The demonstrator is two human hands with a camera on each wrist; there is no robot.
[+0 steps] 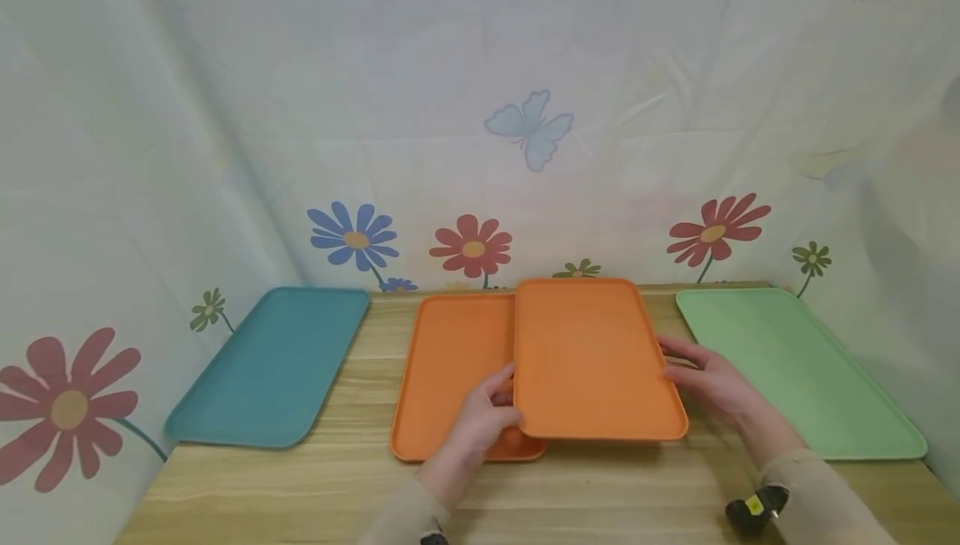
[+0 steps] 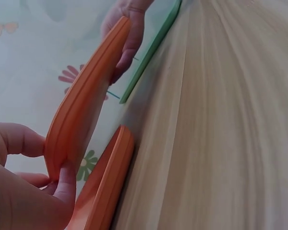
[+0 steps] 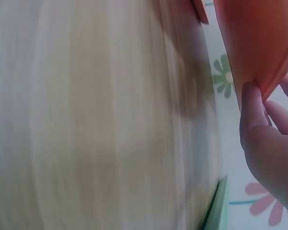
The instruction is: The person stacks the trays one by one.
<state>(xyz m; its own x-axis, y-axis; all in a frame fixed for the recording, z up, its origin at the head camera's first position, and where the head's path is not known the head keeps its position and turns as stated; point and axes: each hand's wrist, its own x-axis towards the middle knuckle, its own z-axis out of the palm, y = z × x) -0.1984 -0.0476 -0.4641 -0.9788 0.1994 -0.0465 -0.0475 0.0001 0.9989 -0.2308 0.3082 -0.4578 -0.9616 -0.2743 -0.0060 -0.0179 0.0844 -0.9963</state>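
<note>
An orange tray point(image 1: 600, 362) is held up off the table between both hands. My left hand point(image 1: 483, 420) grips its left edge, with the thumb on one face and the fingers on the other in the left wrist view. On the opposite edge, my right hand point(image 1: 712, 378) pinches the rim; the right wrist view shows the thumb point(image 3: 253, 105) against the tray's underside. A second orange tray point(image 1: 457, 362) lies on the table, its right part hidden beneath the raised one and the left hand.
A teal tray point(image 1: 273, 370) lies at the table's left side, and a light green tray point(image 1: 795, 370) at the right, partly behind my right forearm. The wooden table point(image 1: 300, 487) ends at a flower-printed cloth backdrop point(image 1: 420, 153) behind and at both sides.
</note>
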